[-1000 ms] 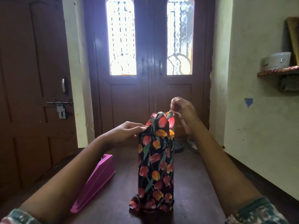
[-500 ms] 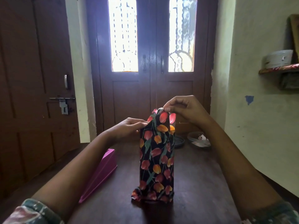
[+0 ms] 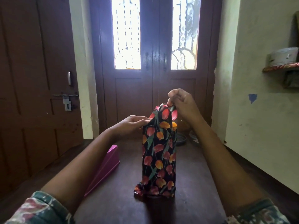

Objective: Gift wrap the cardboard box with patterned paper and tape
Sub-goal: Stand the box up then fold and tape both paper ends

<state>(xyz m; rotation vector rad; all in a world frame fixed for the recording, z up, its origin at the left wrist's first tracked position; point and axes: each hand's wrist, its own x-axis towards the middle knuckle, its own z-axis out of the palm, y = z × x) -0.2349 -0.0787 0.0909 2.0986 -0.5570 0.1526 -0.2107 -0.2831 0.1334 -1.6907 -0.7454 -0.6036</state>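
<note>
A tall box stands upright on the dark wooden table (image 3: 194, 183), wrapped in black paper with red and orange tulips (image 3: 158, 156). The cardboard itself is hidden by the paper. My right hand (image 3: 182, 104) is above the box's top and pinches the loose paper flap there with curled fingers. My left hand (image 3: 131, 125) is at the upper left side of the box, its fingertips holding the paper edge against it. At the bottom the paper bunches out loosely on the table. No tape shows.
A pink plastic object (image 3: 105, 168) lies on the table left of the box. Behind the box sit a dark round dish (image 3: 181, 139) and some small items. A dark double door is behind; a wall shelf (image 3: 281, 68) with a tin is at right.
My right hand has shifted slightly right and lifted the top flap a little. The left hand and the box have stayed in place.
</note>
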